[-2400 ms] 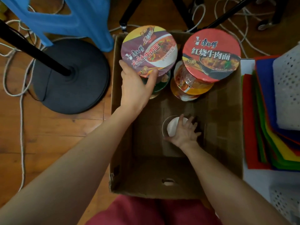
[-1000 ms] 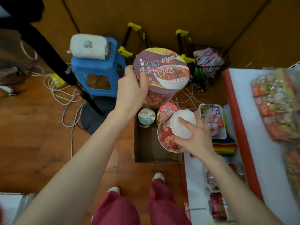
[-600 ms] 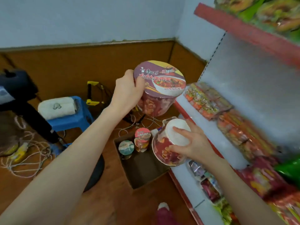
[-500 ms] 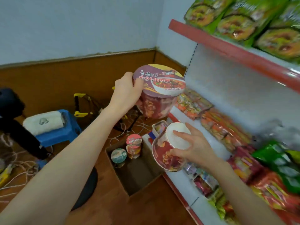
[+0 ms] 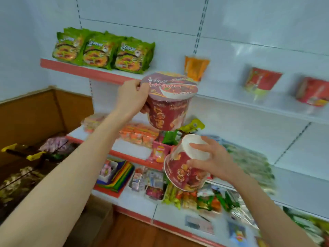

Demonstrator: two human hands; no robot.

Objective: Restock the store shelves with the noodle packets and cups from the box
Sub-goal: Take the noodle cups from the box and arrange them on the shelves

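**Two noodle cups held up in front of the shelves**

The purple-lidded noodle cup (image 5: 169, 104) is upright in the air, in front of the red front edge of the upper shelf (image 5: 85, 71). The left hand (image 5: 132, 97) grips it at the rim, thumb on the lid's edge and fingers curled round the side. The lid shows a bowl of noodles and a line of red Chinese characters, too blurred to read.

Lower and to the right, the second noodle cup (image 5: 185, 170) is tipped over, its white base up and its lid facing down and away, hidden. The right hand (image 5: 213, 161) holds it with fingers curled over the base and down the red printed wall. It hangs in front of the middle shelf (image 5: 128, 154).

Three green noodle packets (image 5: 103, 50) stand at the left end of the upper shelf; their print is not legible. Further right along it stand an orange cup (image 5: 195, 68) and two red cups (image 5: 262, 80), all smeared by motion. Orange packets (image 5: 138, 134) lie on the middle shelf, partly behind the left forearm. Mixed small snack packs (image 5: 154, 182) fill the lowest shelf, blurred and cut off at the right edge.
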